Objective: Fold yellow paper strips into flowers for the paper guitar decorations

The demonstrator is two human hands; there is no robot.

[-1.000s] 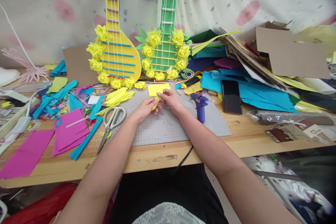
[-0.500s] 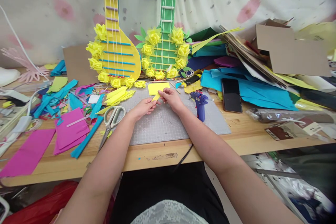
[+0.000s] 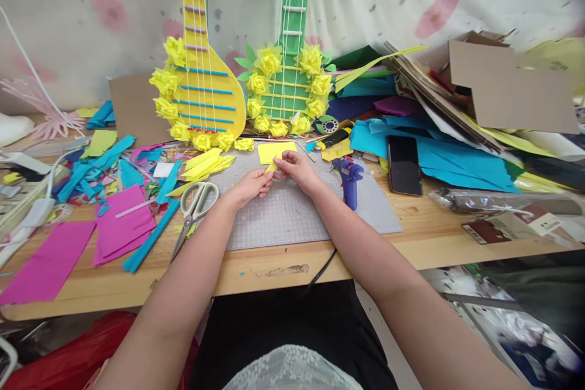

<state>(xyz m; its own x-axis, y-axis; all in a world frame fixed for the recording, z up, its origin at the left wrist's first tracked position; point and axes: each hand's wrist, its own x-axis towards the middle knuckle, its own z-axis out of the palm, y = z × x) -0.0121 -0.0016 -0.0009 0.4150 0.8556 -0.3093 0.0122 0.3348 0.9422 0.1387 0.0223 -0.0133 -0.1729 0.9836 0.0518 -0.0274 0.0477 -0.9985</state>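
Note:
Between my two hands is a small yellow paper strip (image 3: 271, 167), pinched from both sides above the grey cutting mat (image 3: 278, 225). My left hand (image 3: 250, 187) grips its lower left end, while my right hand (image 3: 298, 170) closes on the upper right end. Fingers cover much of the strip. Just behind it a yellow paper rectangle (image 3: 273, 151) lies on the mat. To the left are cut yellow paper pieces (image 3: 205, 166) and a yellow paper flower (image 3: 244, 144). Scissors (image 3: 196, 204) rest by my left forearm, and a blue glue gun (image 3: 349, 181) stands right of my right hand.
A yellow paper guitar (image 3: 210, 94) and a green one (image 3: 292, 82), both with yellow flowers, lean at the back. Magenta sheets (image 3: 125, 219) and blue scraps lie left. A phone (image 3: 404, 166), blue paper (image 3: 461, 161) and stacked cardboard (image 3: 507, 85) are on the right.
Both hands keep their pinch on the yellow strip, with barely any shift. The whole view has tilted very slightly.

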